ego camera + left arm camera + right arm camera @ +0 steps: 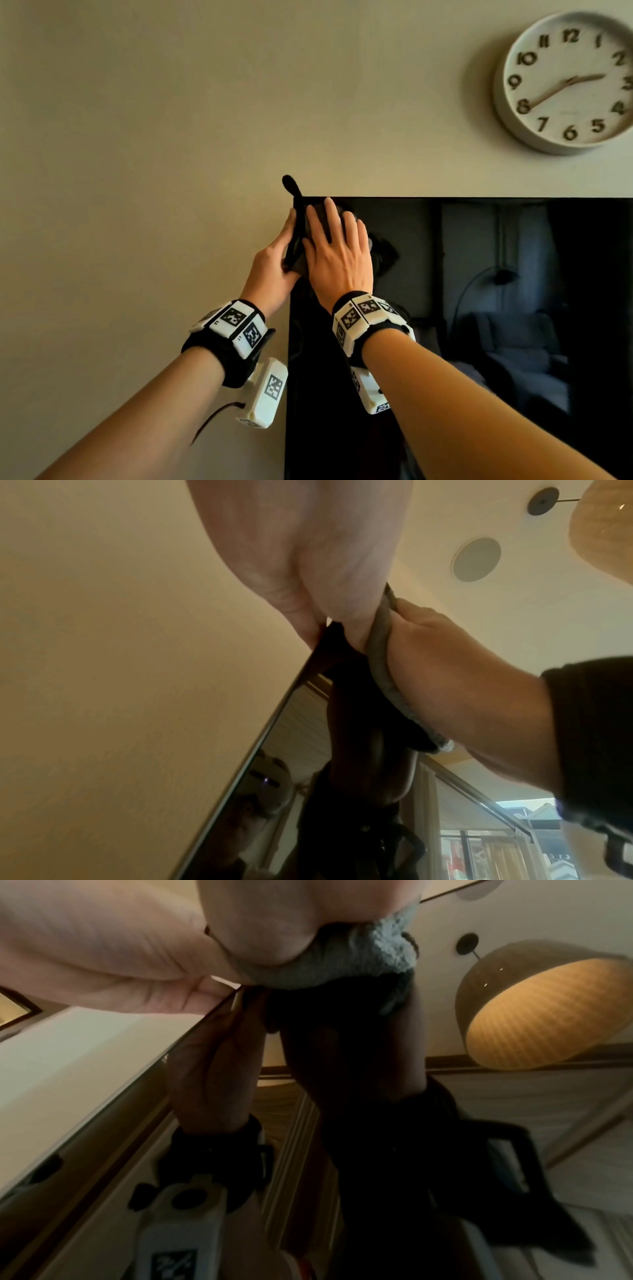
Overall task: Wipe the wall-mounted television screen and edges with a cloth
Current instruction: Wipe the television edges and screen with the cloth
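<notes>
**Head view: both hands at the television's top left corner**

Head view shows my right hand (337, 253) lying flat, fingers straight, pressing a dark folded cloth (297, 236) against the top left corner of the black wall-mounted television (479, 308). My left hand (274, 263) sits just beside it at the left edge, thumb and fingers pinching the cloth where it wraps over the side. One end of the cloth sticks up above the top edge. A round white wall clock (565, 82) hangs on the beige wall (137, 137), up to the right.

Left wrist view: my left hand (308, 561) nips the television's thin edge (274, 723), with dark cloth (380, 664) between my thumb and my right hand (445, 669), which lies against the cloth.

Right wrist view: my right hand (257, 928) bears down on the fluffy grey cloth (377, 958), bunched under the palm against the glossy screen (342, 1177). My left hand (103, 947) grips the edge beside it. A domed woven ceiling lamp (548, 1010) is lit above.
</notes>
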`<state>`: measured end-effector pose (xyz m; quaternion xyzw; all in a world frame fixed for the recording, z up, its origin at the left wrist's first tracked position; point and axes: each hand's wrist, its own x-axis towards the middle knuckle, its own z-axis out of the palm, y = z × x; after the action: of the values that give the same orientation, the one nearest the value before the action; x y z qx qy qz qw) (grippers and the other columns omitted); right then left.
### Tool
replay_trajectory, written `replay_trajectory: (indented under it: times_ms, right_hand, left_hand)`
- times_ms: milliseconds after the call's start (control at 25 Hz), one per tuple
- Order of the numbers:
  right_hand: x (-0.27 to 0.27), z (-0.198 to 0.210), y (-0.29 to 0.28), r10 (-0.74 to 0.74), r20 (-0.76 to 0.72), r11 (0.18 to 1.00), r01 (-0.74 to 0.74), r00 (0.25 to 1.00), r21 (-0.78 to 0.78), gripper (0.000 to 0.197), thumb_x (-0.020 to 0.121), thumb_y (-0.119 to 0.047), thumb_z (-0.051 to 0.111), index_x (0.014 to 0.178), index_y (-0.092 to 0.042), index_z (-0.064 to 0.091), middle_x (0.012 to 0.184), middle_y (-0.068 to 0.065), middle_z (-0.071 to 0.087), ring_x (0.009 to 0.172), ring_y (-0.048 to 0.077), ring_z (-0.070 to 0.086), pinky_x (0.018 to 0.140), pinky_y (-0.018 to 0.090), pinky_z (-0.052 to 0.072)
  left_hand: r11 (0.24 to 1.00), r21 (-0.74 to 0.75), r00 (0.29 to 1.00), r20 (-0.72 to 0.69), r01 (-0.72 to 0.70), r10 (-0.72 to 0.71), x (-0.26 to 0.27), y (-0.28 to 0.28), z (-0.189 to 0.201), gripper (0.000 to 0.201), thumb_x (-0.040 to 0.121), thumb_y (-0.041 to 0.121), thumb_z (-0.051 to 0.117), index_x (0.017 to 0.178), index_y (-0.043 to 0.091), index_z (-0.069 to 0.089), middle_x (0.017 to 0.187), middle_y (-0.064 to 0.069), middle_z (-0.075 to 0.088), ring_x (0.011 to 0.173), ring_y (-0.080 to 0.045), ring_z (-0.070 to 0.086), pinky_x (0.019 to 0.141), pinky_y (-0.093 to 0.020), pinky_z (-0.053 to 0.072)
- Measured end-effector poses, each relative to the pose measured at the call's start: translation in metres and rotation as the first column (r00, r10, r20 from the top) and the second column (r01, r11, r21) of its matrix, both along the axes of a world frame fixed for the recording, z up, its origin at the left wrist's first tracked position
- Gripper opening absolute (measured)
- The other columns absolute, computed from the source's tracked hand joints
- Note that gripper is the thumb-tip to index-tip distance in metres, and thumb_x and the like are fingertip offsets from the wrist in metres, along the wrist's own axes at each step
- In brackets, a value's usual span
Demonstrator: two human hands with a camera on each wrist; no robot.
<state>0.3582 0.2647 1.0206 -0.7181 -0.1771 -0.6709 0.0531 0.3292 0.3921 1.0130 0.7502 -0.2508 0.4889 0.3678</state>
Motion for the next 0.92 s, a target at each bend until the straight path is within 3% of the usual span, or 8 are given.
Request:
replay_trajectory:
  times_ms: [80, 200, 400, 560, 760, 920]
  right_hand:
    - [0.000, -0.002, 0.002, -0.006, -0.027, 0.999, 0.005, 1.000, -0.037, 0.051, 0.101, -0.035, 0.028, 0.148, -0.015, 0.032, 0.155, 0.013, 0.029, 0.137, 0.035, 0.030, 0.117, 0.049, 0.016]
    - [-0.001, 0.013, 0.004, -0.012, -0.053, 0.998, 0.009, 0.999, -0.060, 0.052, 0.102, -0.033, 0.025, 0.151, -0.014, 0.026, 0.158, 0.013, 0.020, 0.145, 0.034, 0.019, 0.119, 0.048, 0.005]
    - [0.008, -0.043, 0.003, 0.021, -0.075, 0.999, -0.019, 0.997, 0.026, 0.052, 0.101, -0.034, 0.028, 0.149, -0.014, 0.030, 0.157, 0.014, 0.023, 0.145, 0.031, 0.019, 0.120, 0.044, 0.007]
    - [0.007, -0.013, 0.005, 0.034, -0.035, 0.997, -0.032, 0.999, 0.072, 0.052, 0.102, -0.035, 0.033, 0.149, -0.015, 0.030, 0.157, 0.015, 0.024, 0.145, 0.032, 0.019, 0.120, 0.044, 0.005]
    - [0.007, -0.092, 0.009, 0.026, -0.066, 0.991, -0.017, 0.997, 0.136, 0.052, 0.101, -0.033, 0.040, 0.149, -0.017, 0.032, 0.157, 0.015, 0.024, 0.145, 0.032, 0.019, 0.120, 0.046, 0.010]
    - [0.001, -0.060, 0.018, 0.048, -0.065, 0.984, -0.036, 0.997, 0.176, 0.052, 0.101, -0.039, 0.038, 0.149, -0.019, 0.032, 0.157, 0.014, 0.023, 0.145, 0.033, 0.018, 0.120, 0.045, 0.006]
  left_hand:
    - [0.999, 0.001, 0.999, -0.035, 0.035, -0.035, -0.002, 0.001, -0.009, 0.080, 0.091, 0.007, 0.062, 0.155, 0.027, 0.018, 0.145, -0.006, 0.051, 0.117, -0.019, 0.063, 0.099, -0.025, 0.049]
    - [0.992, -0.029, 0.987, -0.101, 0.126, -0.128, -0.004, 0.002, -0.014, 0.081, 0.092, 0.004, 0.061, 0.155, 0.029, 0.018, 0.136, 0.009, 0.051, 0.109, -0.010, 0.064, 0.094, -0.018, 0.050]
    - [0.999, 0.041, 0.993, -0.119, 0.027, -0.022, -0.004, 0.007, -0.033, 0.087, 0.089, -0.001, 0.063, 0.156, 0.027, 0.013, 0.143, 0.004, 0.046, 0.121, -0.007, 0.052, 0.100, -0.016, 0.041]
    - [0.985, -0.059, 0.974, -0.147, 0.164, -0.171, -0.004, 0.006, -0.050, 0.080, 0.093, 0.006, 0.061, 0.155, 0.030, 0.017, 0.135, 0.014, 0.043, 0.111, -0.004, 0.063, 0.098, -0.017, 0.048]
    - [0.991, -0.033, 0.974, -0.181, 0.130, -0.134, -0.004, 0.012, -0.081, 0.083, 0.091, 0.001, 0.061, 0.155, 0.033, 0.018, 0.137, 0.013, 0.044, 0.122, 0.002, 0.048, 0.108, -0.034, 0.045]
    - [0.973, -0.106, 0.958, -0.184, 0.205, -0.222, -0.006, 0.011, -0.097, 0.083, 0.090, 0.006, 0.064, 0.154, 0.034, 0.018, 0.149, 0.000, 0.046, 0.135, -0.008, 0.044, 0.109, -0.029, 0.043]
